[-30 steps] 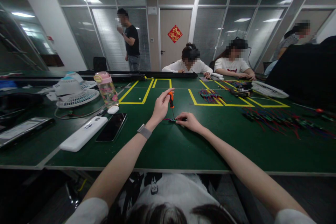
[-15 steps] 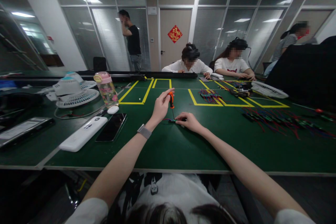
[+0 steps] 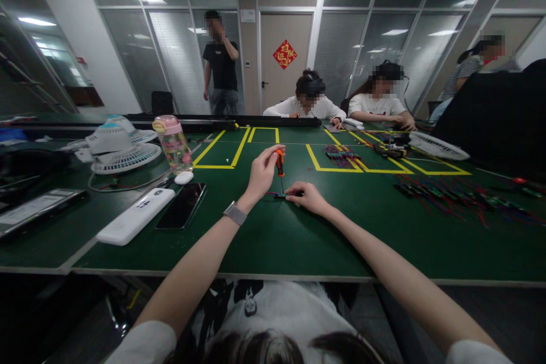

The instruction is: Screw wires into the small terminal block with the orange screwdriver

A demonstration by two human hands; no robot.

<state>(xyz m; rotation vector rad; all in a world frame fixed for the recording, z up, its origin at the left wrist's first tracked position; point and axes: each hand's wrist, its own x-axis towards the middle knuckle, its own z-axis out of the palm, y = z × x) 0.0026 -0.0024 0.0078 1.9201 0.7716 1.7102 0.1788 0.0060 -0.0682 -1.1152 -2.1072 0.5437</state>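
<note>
My left hand (image 3: 262, 173) grips an orange and black screwdriver (image 3: 280, 163), which stands nearly upright with its shaft pointing down. The screwdriver's tip meets a small green circuit board (image 3: 280, 195) lying on the green table (image 3: 298, 244). Pinched at the board's right end are the fingers of my right hand (image 3: 307, 195). Thin red and blue wires (image 3: 269, 193) run out from the board's left side. The exact spot under the tip is too small to make out.
On the left lie a black phone (image 3: 181, 206), a white power bank (image 3: 136, 216), a bottle (image 3: 173, 145) and white fans (image 3: 123, 153). Wired boards (image 3: 464, 196) spread at right, with another bundle (image 3: 341, 156) by yellow tape. Two people sit across; another stands behind.
My hands, the screwdriver and the board stay almost where they were. In the background, the standing person has turned towards the table and shifted slightly right.
</note>
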